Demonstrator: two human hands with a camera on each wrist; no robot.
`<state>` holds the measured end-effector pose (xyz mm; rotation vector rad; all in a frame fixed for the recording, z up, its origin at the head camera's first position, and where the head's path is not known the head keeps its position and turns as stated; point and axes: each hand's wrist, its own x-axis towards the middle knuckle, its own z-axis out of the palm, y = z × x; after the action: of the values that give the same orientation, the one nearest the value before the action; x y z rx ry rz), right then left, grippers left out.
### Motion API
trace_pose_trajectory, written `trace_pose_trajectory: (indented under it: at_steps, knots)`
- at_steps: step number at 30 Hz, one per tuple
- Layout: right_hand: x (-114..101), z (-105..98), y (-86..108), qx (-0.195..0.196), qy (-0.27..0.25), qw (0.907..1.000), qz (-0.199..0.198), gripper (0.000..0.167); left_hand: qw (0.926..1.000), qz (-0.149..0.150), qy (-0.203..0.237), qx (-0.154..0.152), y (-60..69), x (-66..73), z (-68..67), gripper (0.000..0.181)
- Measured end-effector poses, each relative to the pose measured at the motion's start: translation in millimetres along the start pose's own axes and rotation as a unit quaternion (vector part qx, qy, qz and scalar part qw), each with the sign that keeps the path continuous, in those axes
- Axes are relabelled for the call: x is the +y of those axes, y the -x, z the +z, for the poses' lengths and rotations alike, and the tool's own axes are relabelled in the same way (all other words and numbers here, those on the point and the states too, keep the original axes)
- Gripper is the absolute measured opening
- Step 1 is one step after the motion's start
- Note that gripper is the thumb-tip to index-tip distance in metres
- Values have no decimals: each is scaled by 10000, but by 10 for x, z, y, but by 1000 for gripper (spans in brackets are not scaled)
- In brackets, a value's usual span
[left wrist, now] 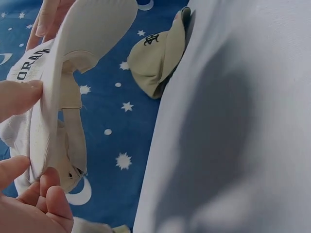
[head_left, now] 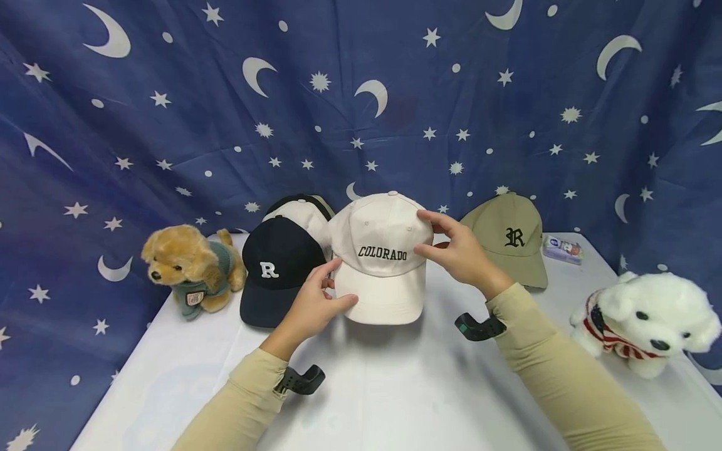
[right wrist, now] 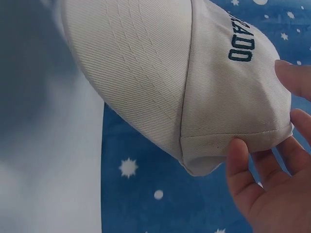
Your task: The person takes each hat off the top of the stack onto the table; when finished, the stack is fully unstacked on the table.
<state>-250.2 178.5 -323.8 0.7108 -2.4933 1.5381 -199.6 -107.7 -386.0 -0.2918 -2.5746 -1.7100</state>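
Cream COLORADO cap (head_left: 389,225) held up over the white table (head_left: 395,388), both hands on it
Left hand (head_left: 316,299) pinches the brim's side, right hand (head_left: 465,254) grips the crown's edge. Navy cap (head_left: 276,250) crowds the left, khaki cap (head_left: 502,225) sits a bit off right; roomiest stretch is the tabletop's near side. Brim points at the wearer, dipping down, long axis running crown to brim.
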Motion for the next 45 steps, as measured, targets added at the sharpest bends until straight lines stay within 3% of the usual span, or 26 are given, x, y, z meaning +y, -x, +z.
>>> trace_pose_trajectory:
  at_steps: [12, 16, 23, 28, 45]
  knots:
    - [199, -206, 74, 256, -111, 9995, 148, 62, 9998, 17, -39, -168, -223, -17, 357, 77]
    - [249, -271, 102, 416, 26, 9989, 199, 61, 9996, 103, 14, -281, -294, -13, 468, 78]
    - [358, -377, 156, 659, 291, 9971, 225, 62, 9989, -88, -22, -464, -415, -20, 669, 78]
    - [443, -443, 155, 809, 400, 9957, 223, 62, 9985, -58, -46, -539, -504, -43, 804, 79]
    - [682, -655, 97, 1020, 332, 9898, 933, 63, 9976, -198, -375, -543, -819, -65, 1205, 79]
